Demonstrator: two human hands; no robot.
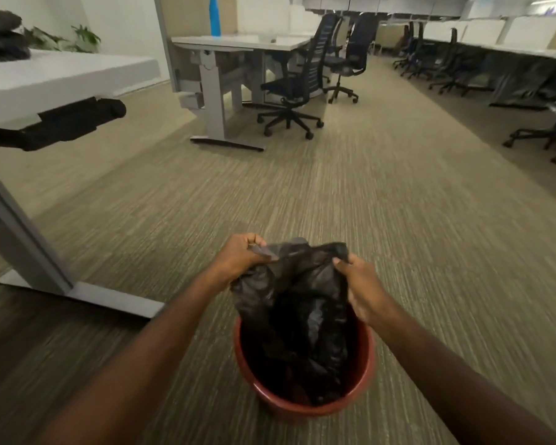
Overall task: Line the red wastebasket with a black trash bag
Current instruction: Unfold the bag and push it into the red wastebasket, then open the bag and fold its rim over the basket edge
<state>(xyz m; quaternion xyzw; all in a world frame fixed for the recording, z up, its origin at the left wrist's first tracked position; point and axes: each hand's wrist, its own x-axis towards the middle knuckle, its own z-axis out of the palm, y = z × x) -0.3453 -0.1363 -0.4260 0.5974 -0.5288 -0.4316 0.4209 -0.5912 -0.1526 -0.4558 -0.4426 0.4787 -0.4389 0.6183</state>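
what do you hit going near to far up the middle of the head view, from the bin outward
red wastebasket → black trash bag hanging into it, top edge held by the left hand and right hand → bare carpet → office chair → desk with blue bottle

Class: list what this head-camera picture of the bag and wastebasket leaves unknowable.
- Red wastebasket floor, head view: hidden by the black trash bag.
- Bag's mouth, open or closed: bunched between left hand and right hand.
- Wastebasket's base: hidden by its own rim.
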